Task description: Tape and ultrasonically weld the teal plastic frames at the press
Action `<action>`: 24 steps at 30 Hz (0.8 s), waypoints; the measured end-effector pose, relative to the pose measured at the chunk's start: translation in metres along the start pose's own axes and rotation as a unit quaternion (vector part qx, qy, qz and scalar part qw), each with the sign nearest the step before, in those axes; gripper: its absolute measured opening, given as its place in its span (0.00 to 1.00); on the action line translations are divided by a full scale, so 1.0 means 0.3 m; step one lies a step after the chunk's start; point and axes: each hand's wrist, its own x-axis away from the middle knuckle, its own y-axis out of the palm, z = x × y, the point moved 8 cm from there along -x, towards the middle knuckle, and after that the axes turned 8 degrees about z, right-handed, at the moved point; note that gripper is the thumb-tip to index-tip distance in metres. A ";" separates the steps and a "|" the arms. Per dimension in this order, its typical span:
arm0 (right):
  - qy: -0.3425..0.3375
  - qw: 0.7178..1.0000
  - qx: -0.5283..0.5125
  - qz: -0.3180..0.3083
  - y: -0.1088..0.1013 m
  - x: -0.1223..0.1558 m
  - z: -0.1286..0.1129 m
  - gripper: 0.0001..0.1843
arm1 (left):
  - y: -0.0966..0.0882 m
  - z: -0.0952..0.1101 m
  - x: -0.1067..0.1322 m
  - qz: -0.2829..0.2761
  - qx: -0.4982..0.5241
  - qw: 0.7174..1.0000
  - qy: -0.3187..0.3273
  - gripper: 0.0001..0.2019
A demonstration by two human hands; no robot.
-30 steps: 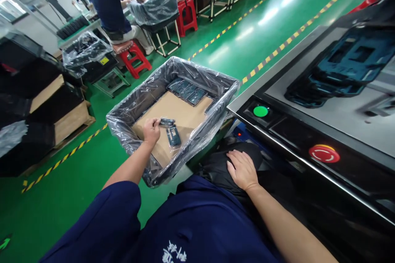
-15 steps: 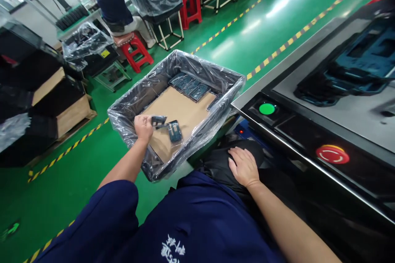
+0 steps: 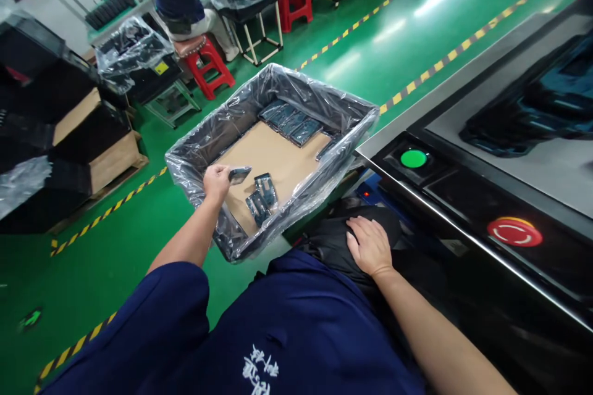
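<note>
Dark part [image 3: 239, 174], one: pinched by left hand [image 3: 217, 183] above cardboard [image 3: 264, 151] in lined bin [image 3: 324, 87]. Right hand [image 3: 369, 247]: rested on thigh [image 3: 330, 242], fingers loosely spread, nothing seen held. Single-part handling seems in progress; a steady pinch is probably called for.

Navy short-sleeved shirt [image 3: 310, 315], white lettering [image 3: 254, 373]

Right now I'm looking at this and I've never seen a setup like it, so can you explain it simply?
There's no robot: these are a person's bare hands, seen from a camera worn on their head, facing forward and down. The left hand holds a flat dark part inside a plastic-lined bin. Two more parts lie on the brown sheet, with a group at the far end. The right hand rests on the lap, beside a machine.
</note>
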 end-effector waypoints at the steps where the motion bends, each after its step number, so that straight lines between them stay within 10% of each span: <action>1: 0.000 1.000 0.000 0.000 0.000 0.001 0.000 0.17 | 0.004 -0.009 -0.004 0.000 0.000 1.000 -0.012 0.07; 16: -0.001 1.000 -0.007 0.001 -0.002 -0.006 -0.002 0.17 | -0.033 -0.047 -0.046 0.075 0.047 0.994 -0.070 0.14; 20: -0.001 1.000 -0.013 -0.002 0.004 0.000 0.000 0.17 | 0.037 -0.041 -0.049 -0.022 0.003 0.999 -0.037 0.21; 24: 0.002 1.000 -0.014 -0.002 0.009 0.004 0.004 0.18 | 0.183 -0.013 0.102 -0.253 -0.073 0.963 0.056 0.14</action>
